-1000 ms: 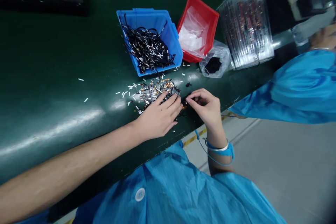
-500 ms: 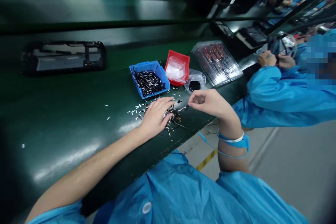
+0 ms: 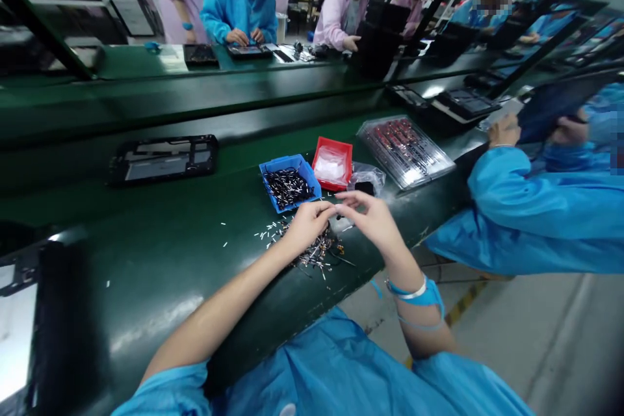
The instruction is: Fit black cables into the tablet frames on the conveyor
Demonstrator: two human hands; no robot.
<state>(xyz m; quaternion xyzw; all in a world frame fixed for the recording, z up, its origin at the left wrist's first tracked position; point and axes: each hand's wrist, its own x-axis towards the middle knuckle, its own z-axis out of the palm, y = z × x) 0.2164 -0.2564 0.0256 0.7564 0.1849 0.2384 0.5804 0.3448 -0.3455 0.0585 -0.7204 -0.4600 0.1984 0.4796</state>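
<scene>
My left hand (image 3: pixel 308 224) is just above a heap of small loose parts (image 3: pixel 319 252), with thumb and fingers pinched together. Its fingertips meet those of my right hand (image 3: pixel 371 218), whose thumb and forefinger are also closed. Whatever lies between the fingertips is too small to make out. The heap holds short dark cables with metal ends, and little white tubes (image 3: pixel 267 232) are scattered to its left. Behind my left hand stands a blue bin (image 3: pixel 316 194) full of short black cables with white ends. A red bin (image 3: pixel 348 155) with clear plastic bags touches its right side.
A clear bag (image 3: pixel 377 177) with something black inside lies beside the red bin. Farther right is a clear tray (image 3: pixel 429 166) of red-and-black parts. Black device frames lie at back left (image 3: pixel 168 159) and near left (image 3: pixel 29 312). A co-worker's sleeve (image 3: pixel 507 185) is close on the right.
My left hand has risen from lying spread on the heap and closed its fingers. The right hand has come left to meet it. My view has tilted up, bringing in the near-left frame.
</scene>
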